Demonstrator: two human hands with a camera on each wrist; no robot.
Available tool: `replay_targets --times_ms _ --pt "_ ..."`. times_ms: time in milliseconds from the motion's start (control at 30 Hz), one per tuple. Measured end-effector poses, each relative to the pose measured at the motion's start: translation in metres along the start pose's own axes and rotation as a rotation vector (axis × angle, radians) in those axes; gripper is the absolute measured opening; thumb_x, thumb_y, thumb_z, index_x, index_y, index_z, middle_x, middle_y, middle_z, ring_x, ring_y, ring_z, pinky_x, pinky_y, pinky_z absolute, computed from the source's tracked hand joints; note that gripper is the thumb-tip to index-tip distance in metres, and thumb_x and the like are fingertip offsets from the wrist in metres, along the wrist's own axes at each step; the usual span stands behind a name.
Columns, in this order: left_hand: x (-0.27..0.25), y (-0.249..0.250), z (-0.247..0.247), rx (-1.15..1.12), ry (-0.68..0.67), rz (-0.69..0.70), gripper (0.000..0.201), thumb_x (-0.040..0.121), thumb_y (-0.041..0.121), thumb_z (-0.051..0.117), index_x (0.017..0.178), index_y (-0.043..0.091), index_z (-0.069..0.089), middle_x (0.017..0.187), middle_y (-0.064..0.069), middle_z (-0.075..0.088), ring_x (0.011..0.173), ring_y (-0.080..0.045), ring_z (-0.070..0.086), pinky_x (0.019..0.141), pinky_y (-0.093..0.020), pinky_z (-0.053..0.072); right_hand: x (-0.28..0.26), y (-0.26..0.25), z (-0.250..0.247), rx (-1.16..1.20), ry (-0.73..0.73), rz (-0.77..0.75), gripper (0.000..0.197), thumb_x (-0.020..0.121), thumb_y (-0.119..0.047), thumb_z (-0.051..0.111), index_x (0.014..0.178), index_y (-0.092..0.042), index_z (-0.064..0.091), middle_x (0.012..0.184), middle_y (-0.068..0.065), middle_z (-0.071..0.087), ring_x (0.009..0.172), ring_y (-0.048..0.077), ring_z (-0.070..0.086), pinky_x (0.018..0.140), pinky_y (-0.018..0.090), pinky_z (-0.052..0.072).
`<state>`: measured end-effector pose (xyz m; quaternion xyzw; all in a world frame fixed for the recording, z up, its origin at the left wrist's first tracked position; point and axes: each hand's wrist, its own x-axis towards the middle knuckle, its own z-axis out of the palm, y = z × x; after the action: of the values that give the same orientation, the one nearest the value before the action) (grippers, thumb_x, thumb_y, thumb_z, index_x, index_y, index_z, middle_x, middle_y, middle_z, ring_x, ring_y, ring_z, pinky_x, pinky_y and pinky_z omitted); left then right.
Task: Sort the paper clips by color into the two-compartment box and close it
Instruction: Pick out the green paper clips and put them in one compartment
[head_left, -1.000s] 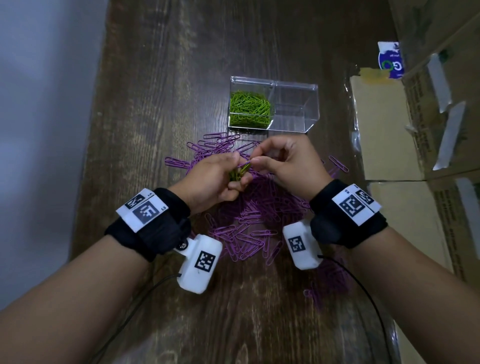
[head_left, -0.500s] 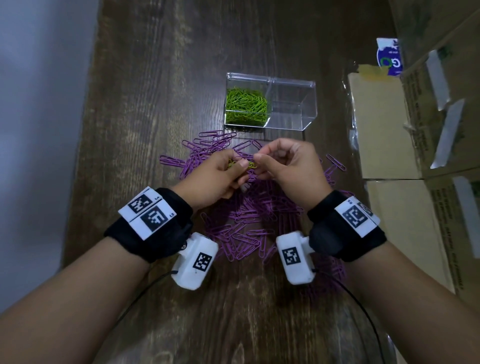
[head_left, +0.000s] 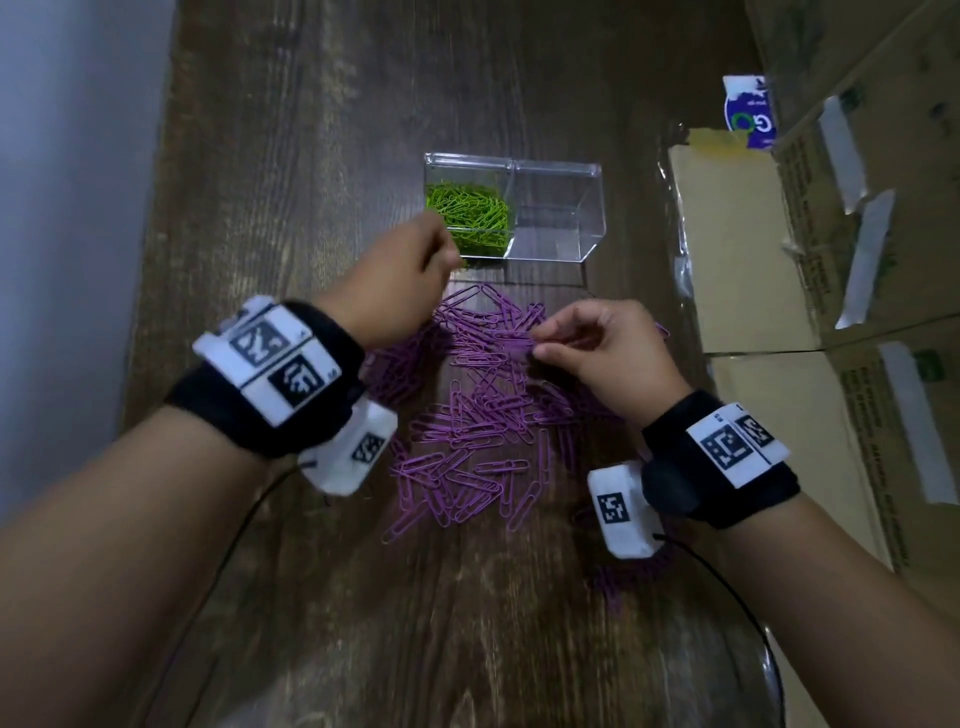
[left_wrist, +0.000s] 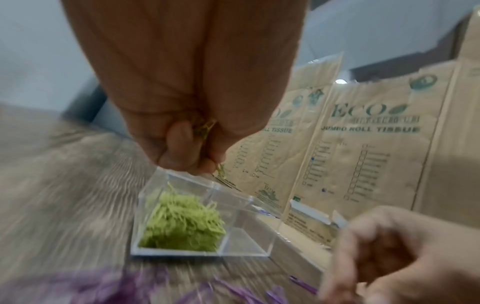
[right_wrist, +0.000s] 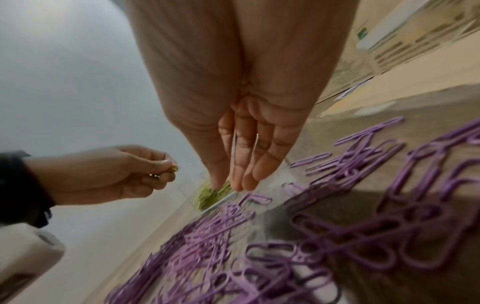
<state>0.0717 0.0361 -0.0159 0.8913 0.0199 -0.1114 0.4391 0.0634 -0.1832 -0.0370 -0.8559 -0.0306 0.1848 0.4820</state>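
A clear two-compartment box (head_left: 550, 228) stands open on the wooden table. Its left compartment holds a heap of green clips (head_left: 467, 213); no clips show in the right one. My left hand (head_left: 447, 254) hovers at the box's near left corner and pinches a few green clips (left_wrist: 205, 129) between thumb and fingers, above the green heap (left_wrist: 182, 222). A pile of purple clips (head_left: 483, 415) spreads in front of the box. My right hand (head_left: 537, 345) hangs just over the pile's far edge with fingers (right_wrist: 246, 176) loosely extended and holding nothing.
Brown cardboard boxes (head_left: 753, 260) line the table's right side, with a blue and white packet (head_left: 748, 111) behind them. A pale wall (head_left: 67, 208) runs along the left. Bare wood (head_left: 363, 104) lies beyond and left of the box.
The hands, joined over the purple pile before, have parted. My left hand has carried the green clips forward to the box, and my right hand has let go and stayed over the pile.
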Motion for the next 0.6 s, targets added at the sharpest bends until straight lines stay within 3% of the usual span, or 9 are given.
replay_targets --times_ms 67,167,267,400,467,600 --pt "0.022 0.016 -0.013 0.198 0.069 0.025 0.014 0.097 0.014 0.042 0.1 0.006 0.053 0.089 -0.011 0.06 0.083 -0.025 0.053 0.069 -0.029 0.034 -0.004 0.004 -0.009 -0.046 0.004 -0.007 0.011 0.075 -0.007 0.077 0.084 -0.012 0.073 0.08 0.004 0.072 0.076 0.02 0.068 0.077 0.032 0.057" --pt "0.055 0.031 -0.023 0.453 0.072 0.03 0.019 0.094 0.007 0.046 0.105 -0.004 0.055 0.108 -0.026 0.06 0.102 -0.037 0.055 0.078 -0.038 0.04 -0.01 0.007 -0.031 -0.019 0.132 -0.008 0.011 0.078 -0.008 0.074 0.079 -0.018 0.071 0.075 -0.001 0.069 0.068 0.009 0.062 0.071 0.024 0.052" --pt "0.074 0.039 -0.017 0.664 -0.037 0.063 0.018 0.088 0.001 0.052 0.095 -0.013 0.059 0.096 -0.034 0.06 0.093 -0.046 0.059 0.078 -0.047 0.047 -0.019 0.014 -0.061 0.063 0.277 -0.027 0.019 0.08 -0.004 0.071 0.074 -0.021 0.065 0.075 0.007 0.066 0.067 0.01 0.055 0.066 0.02 0.045" --pt "0.079 0.044 -0.005 0.786 -0.037 0.029 0.018 0.086 0.002 0.056 0.091 -0.015 0.057 0.094 -0.037 0.057 0.086 -0.05 0.059 0.066 -0.043 0.041 -0.038 0.031 -0.094 0.109 0.36 0.01 0.009 0.08 -0.001 0.069 0.078 -0.009 0.065 0.079 0.009 0.066 0.076 0.023 0.059 0.072 0.036 0.047" --pt "0.08 0.042 -0.003 0.783 0.003 0.022 0.024 0.083 0.007 0.062 0.097 -0.012 0.059 0.097 -0.036 0.057 0.087 -0.05 0.059 0.07 -0.045 0.046 -0.05 0.039 -0.105 0.095 0.376 0.036 0.006 0.08 0.002 0.068 0.079 -0.004 0.065 0.079 0.012 0.066 0.076 0.025 0.059 0.068 0.033 0.048" --pt "0.078 0.041 -0.004 0.734 0.065 0.059 0.028 0.078 0.01 0.069 0.1 -0.007 0.064 0.098 -0.031 0.062 0.09 -0.046 0.06 0.079 -0.047 0.049 -0.069 0.055 -0.11 0.003 0.349 0.082 0.022 0.08 0.004 0.068 0.074 -0.017 0.064 0.074 0.006 0.065 0.067 0.016 0.057 0.069 0.034 0.049"
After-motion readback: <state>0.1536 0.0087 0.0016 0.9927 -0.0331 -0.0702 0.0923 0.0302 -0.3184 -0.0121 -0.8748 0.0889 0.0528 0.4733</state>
